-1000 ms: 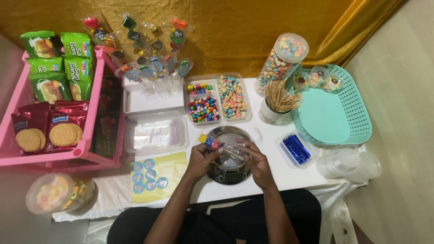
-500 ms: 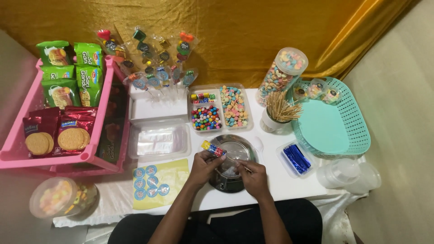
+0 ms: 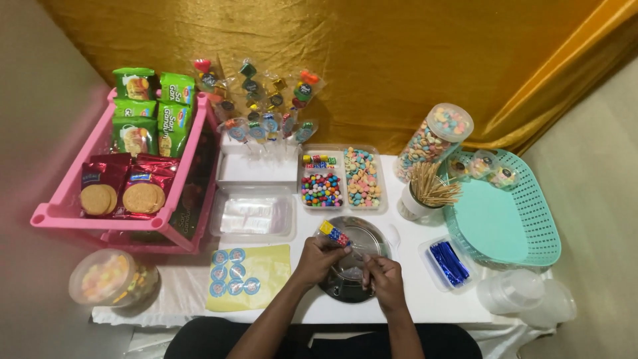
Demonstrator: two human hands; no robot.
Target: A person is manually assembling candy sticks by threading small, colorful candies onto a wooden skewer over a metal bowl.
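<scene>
Both hands have slid from 12 o'clock toward 6 o'clock over the round metal tray (image 3: 362,234) since 1 second ago. Left hand (image 3: 318,258) pinches the candy skewer (image 3: 334,234); right hand (image 3: 383,279) has closed around its lower end.

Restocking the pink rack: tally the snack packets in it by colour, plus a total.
Green packets: 4
Red biscuit packets: 2
Total in the pink rack: 6
</scene>
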